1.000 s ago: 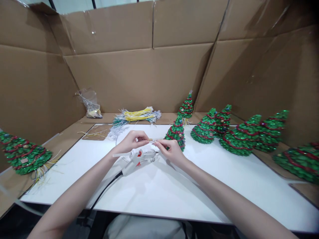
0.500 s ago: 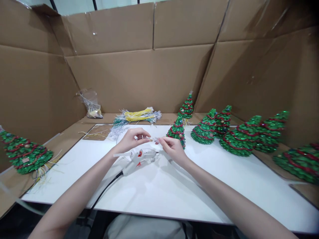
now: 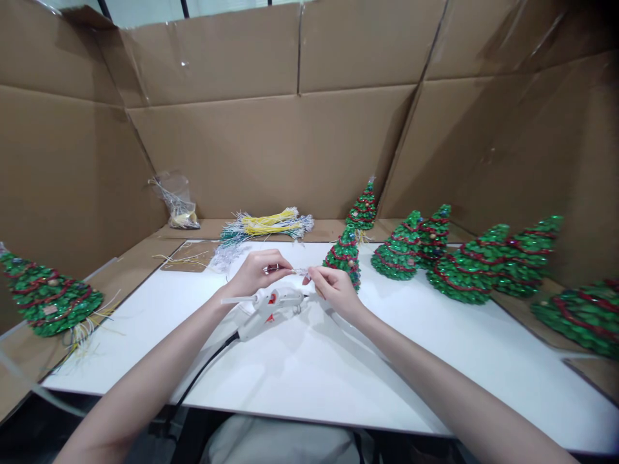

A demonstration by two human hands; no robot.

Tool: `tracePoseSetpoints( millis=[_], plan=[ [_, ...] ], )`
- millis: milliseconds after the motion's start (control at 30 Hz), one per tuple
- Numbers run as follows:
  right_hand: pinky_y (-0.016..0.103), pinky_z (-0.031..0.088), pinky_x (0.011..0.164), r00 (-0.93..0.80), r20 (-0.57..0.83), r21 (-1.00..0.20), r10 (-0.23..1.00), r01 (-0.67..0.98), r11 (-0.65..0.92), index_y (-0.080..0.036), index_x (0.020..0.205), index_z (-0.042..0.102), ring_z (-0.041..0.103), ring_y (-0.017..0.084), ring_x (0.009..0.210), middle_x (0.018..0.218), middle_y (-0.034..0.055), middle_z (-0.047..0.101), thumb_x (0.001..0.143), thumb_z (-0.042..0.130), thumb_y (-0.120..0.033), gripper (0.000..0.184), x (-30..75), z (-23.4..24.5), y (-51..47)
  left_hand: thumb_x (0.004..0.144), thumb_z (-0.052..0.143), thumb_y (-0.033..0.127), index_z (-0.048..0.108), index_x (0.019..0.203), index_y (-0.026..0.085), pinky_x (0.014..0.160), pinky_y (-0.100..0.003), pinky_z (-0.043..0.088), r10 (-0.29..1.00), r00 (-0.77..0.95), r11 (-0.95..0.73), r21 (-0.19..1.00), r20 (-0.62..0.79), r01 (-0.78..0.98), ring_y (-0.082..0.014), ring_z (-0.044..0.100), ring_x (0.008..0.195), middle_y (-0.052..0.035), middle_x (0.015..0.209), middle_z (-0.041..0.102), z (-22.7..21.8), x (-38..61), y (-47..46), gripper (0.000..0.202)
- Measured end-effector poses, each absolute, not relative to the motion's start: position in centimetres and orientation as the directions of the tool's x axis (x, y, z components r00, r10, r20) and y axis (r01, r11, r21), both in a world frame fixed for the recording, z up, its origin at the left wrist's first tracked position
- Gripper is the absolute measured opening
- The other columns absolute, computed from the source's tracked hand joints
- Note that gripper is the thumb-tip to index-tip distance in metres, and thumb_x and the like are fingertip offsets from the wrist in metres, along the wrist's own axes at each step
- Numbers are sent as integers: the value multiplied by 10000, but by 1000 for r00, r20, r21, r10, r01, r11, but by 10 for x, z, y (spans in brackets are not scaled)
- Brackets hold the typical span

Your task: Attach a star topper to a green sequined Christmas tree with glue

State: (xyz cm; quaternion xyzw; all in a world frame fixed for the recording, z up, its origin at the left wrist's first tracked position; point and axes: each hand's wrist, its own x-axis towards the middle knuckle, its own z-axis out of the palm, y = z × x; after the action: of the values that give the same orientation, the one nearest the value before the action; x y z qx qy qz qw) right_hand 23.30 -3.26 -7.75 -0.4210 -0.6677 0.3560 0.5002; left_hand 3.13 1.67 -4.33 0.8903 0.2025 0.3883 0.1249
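Observation:
My left hand [image 3: 258,272] and my right hand [image 3: 333,287] meet above the white board [image 3: 309,361], both pinched on a small silvery tinsel piece [image 3: 298,272] stretched between their fingertips. Just below them a white hot glue gun [image 3: 268,307] lies on the board, its black cord trailing toward me. A small green Christmas tree with red garland [image 3: 344,255] stands upright right behind my right hand.
Several more green trees [image 3: 464,261] stand or lean along the right side, one [image 3: 363,206] at the back and one [image 3: 46,293] lying at the left. A bundle of yellow and silver tinsel picks [image 3: 265,225] and a plastic bag [image 3: 176,201] sit at the back. Cardboard walls enclose the space.
The hands have stayed nearly in place, shifting slightly to the right and working the small piece between the fingertips. Nothing else moved.

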Motion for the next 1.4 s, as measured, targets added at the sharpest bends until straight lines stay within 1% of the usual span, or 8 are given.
tracePoseSetpoints(
  millis=[200, 400, 667, 900, 1200, 1400],
  plan=[
    [253, 193, 440, -150, 359, -900, 921, 204, 384, -135, 683, 615, 276, 87, 421, 433, -57, 338, 866, 454, -532, 466, 233, -79, -32, 859, 595, 287, 682, 772, 142, 567, -214, 390, 452, 639, -889, 376, 622, 263, -94, 486, 581, -31, 671, 621, -43, 32, 17, 190],
    [251, 186, 434, -157, 340, -912, 927, 184, 366, -146, 653, 589, 265, 82, 405, 419, -64, 320, 875, 440, -529, 467, 232, -81, -32, 869, 578, 308, 673, 774, 139, 579, -220, 385, 491, 654, -862, 431, 575, 267, -101, 500, 606, -33, 686, 616, -41, 32, 15, 217],
    [248, 191, 428, -156, 342, -914, 927, 174, 367, -155, 626, 566, 267, 83, 399, 413, -62, 332, 874, 431, -539, 476, 230, -83, -32, 861, 585, 295, 661, 758, 119, 562, -216, 373, 538, 663, -821, 503, 520, 270, -103, 504, 611, -36, 680, 609, -40, 33, 14, 218],
    [246, 197, 428, -154, 343, -912, 927, 183, 368, -157, 626, 562, 279, 85, 397, 412, -61, 339, 871, 432, -553, 483, 230, -83, -32, 864, 574, 345, 661, 761, 122, 563, -219, 376, 563, 667, -793, 546, 488, 270, -107, 511, 617, -37, 681, 612, -40, 33, 13, 261],
    [247, 199, 424, -171, 348, -903, 922, 204, 378, -167, 621, 560, 281, 93, 398, 409, -56, 334, 853, 426, -601, 510, 230, -82, -32, 861, 577, 348, 665, 757, 123, 558, -222, 374, 568, 664, -787, 557, 486, 265, -106, 506, 607, -37, 679, 616, -40, 34, 14, 264],
    [244, 201, 423, -184, 344, -904, 921, 198, 377, -166, 630, 559, 276, 91, 403, 419, -58, 329, 858, 430, -586, 495, 230, -81, -31, 856, 585, 325, 666, 760, 120, 563, -216, 371, 573, 661, -782, 565, 485, 263, -103, 506, 618, -32, 685, 612, -42, 34, 15, 240]
  ],
)
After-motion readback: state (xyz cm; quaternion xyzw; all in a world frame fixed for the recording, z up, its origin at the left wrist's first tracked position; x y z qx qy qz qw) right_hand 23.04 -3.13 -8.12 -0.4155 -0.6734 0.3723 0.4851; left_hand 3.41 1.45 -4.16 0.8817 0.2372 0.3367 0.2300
